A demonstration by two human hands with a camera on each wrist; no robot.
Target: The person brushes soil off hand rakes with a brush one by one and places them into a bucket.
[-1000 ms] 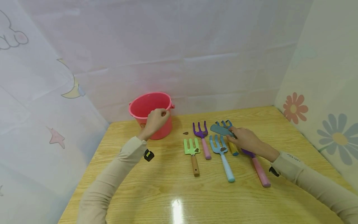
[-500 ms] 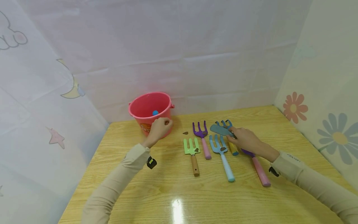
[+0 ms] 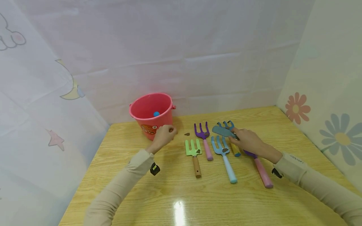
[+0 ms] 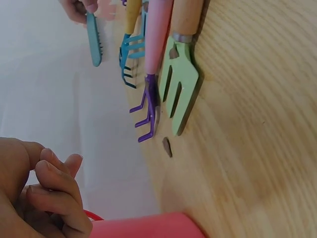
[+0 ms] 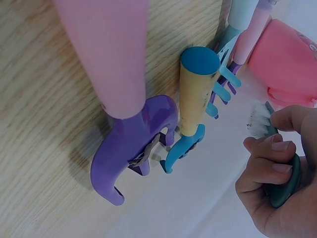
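Note:
My right hand grips a dark teal brush with white bristles, seen in the right wrist view. The brush is above a blue rake with a yellow handle and a light blue hand fork. My left hand is in front of the pink bucket, its fingers curled; nothing shows between them in the left wrist view. Near it lie a green hand fork, a purple rake with a pink handle and a small brown flake.
A blue ball shows inside the bucket. Another purple rake with a pink handle lies partly under my right forearm. Brown flakes sit on several tool heads. Patterned sheets stand behind and beside the wooden table.
My left hand has moved down and right, away from the bucket's rim, uncovering the blue ball inside. The right hand holds the brush in nearly the same place.

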